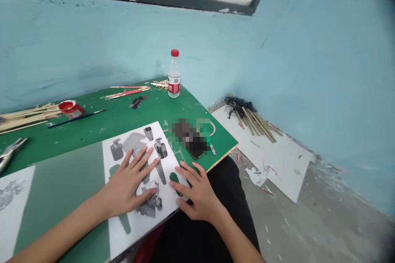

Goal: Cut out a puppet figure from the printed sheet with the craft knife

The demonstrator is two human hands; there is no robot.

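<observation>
A white sheet (142, 230) printed with grey pictures of tools and figures lies on the green table (197, 111). My left hand (129, 185) rests flat on it with fingers spread, covering part of the pictures. At the sheet's right edge my right hand (197, 195) lies with its fingers apart, the tips touching the paper beside a green cut-out-like shape (175, 181). Neither hand holds anything. A dull green strip (68, 197) separates this sheet from another printed white sheet (21, 205) at far left.
Beyond the hands lie a partly pixelated dark phone-like object (197, 153) and a plastic bottle (174, 78). Leftward are dark cut pieces (138, 102), a red paint jar (71, 109), a paintbrush (77, 118), wooden sticks (29, 117) and pliers (10, 154). Stick bundle (256, 121) on the floor.
</observation>
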